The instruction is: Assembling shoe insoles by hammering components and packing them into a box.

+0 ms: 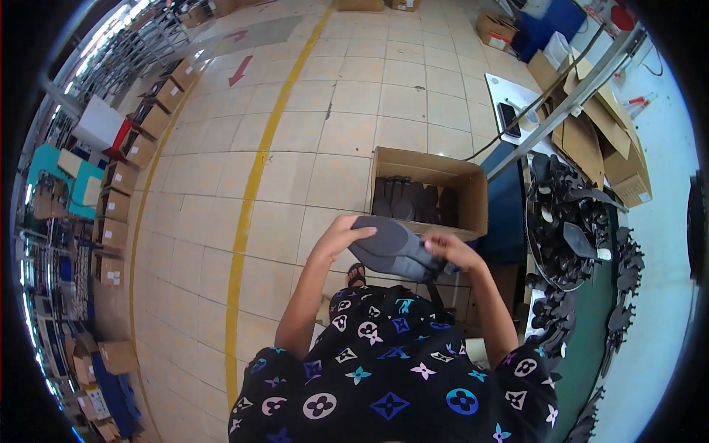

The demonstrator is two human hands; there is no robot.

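Observation:
In front of my body I hold a few dark grey shoe soles (391, 244), stacked or lying side by side; how many I cannot tell. My left hand (341, 238) is closed round their left end, with the thumb lying on top. At the right end my right hand (452, 251) has its fingers bent and slightly blurred, touching the soles. Some dark straps or edges below that hand are hard to make out. Just beyond the soles stands an open cardboard box (432, 164) with several dark soles (413, 199) packed upright inside.
To the right, a green-topped bench (597, 325) carries piles of black shoe parts (569, 221). A white table (509, 92) with a phone (509, 118) stands farther off, by a slanting metal post (561, 122). Cardboard boxes (140, 148) line the left, past a yellow floor line (255, 177).

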